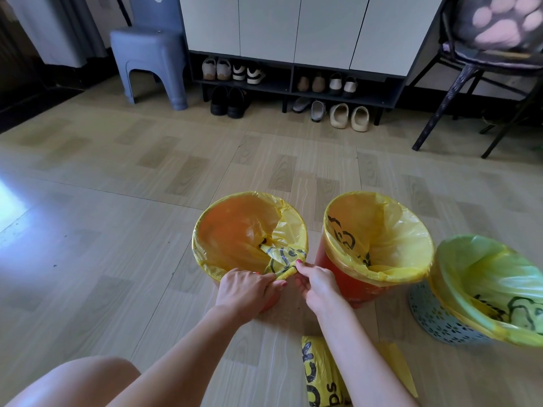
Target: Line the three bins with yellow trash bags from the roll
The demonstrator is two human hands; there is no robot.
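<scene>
Both my hands, left [245, 284] and right [316, 282], pinch the gathered yellow bag [282, 259] at the near rim of the upright left bin [205, 267], two lined bins to its right.

Three bins [249, 230] stand in a row on the floor [117, 230]; the roll [320, 374] lies before them, shoe rack [293, 83] behind.

A home entryway: shoe cabinet [293, 80], stool [150, 63], wood-look floor [117, 177]
</scene>
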